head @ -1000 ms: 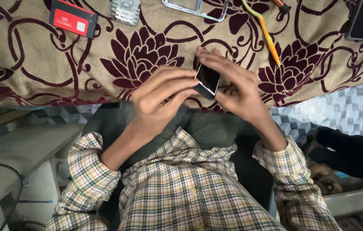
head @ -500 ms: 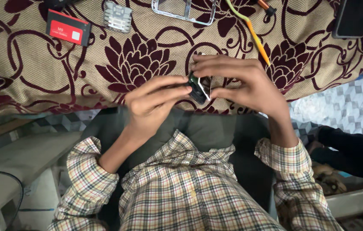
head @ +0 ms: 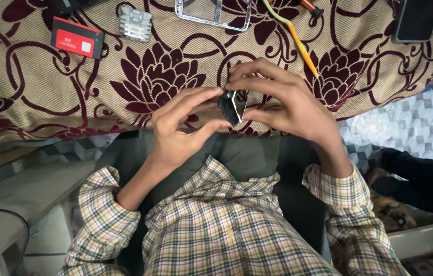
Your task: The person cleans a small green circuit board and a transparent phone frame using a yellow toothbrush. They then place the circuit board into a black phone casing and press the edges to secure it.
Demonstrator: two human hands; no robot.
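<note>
Seen from above, looking down at two bare hands over a lap in a checked shirt (head: 226, 230). Between the hands, a small dark phone part (head: 233, 106) with a glossy face, held on edge just above the near border of a tan cloth (head: 32, 97) patterned with maroon flowers. Left hand (head: 178, 134) gripping the part's left side, thumb below and fingertips on top. Right hand (head: 283, 99) closed on its right side, fingers arched over the top edge and hiding most of it; possibly a small screen or camera module, too covered to tell.

On the cloth beyond the hands, well apart from them: a red and black battery (head: 77, 37) at far left, a small silver ridged piece (head: 135, 23) just beside it, a silver phone frame (head: 214, 13) at top centre, a yellow and green cable (head: 293, 36) running diagonally towards the right hand, a dark phone (head: 416, 20) at top right. At lower right, a dark sleeve (head: 421, 179), belonging to someone else.
</note>
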